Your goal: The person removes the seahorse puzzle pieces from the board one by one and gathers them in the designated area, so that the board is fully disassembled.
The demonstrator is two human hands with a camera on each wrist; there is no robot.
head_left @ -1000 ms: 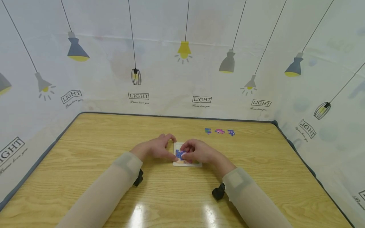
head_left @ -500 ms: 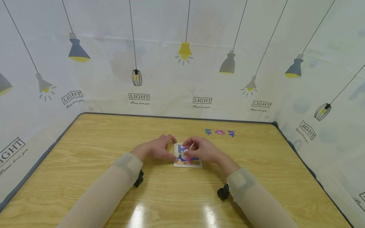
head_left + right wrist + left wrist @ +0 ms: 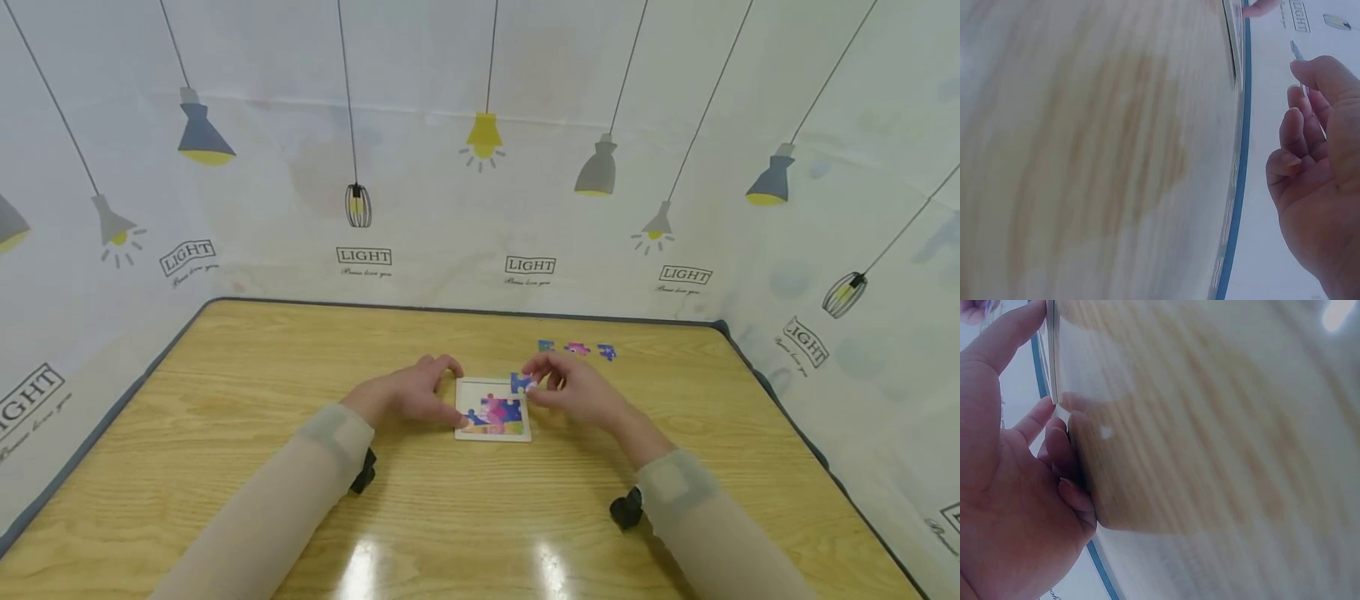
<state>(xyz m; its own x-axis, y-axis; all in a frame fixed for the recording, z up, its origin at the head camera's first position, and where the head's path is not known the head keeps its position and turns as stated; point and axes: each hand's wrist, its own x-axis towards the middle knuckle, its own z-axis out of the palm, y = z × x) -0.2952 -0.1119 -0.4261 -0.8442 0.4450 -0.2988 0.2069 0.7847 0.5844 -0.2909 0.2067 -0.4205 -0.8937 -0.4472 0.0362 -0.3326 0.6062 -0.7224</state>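
A small square puzzle tray lies on the table, with joined pink, blue and orange pieces filling its lower part and a pale bare area above. My left hand holds the tray's left side, thumb near the lower corner and index finger at the upper one; the left wrist view shows both against the tray edge. Between thumb and fingers my right hand pinches a blue puzzle piece over the tray's upper right corner. The right wrist view has that piece edge-on, raised off the table.
Three loose puzzle pieces lie in a row behind the right hand: a blue-green one, a pink one and a blue one. The wooden table ends at a wall covering printed with lamps.
My right hand has lifted the blue puzzle piece from the tray's left part and carried it to the upper right corner, uncovering the joined pieces. My left hand has stayed in place.
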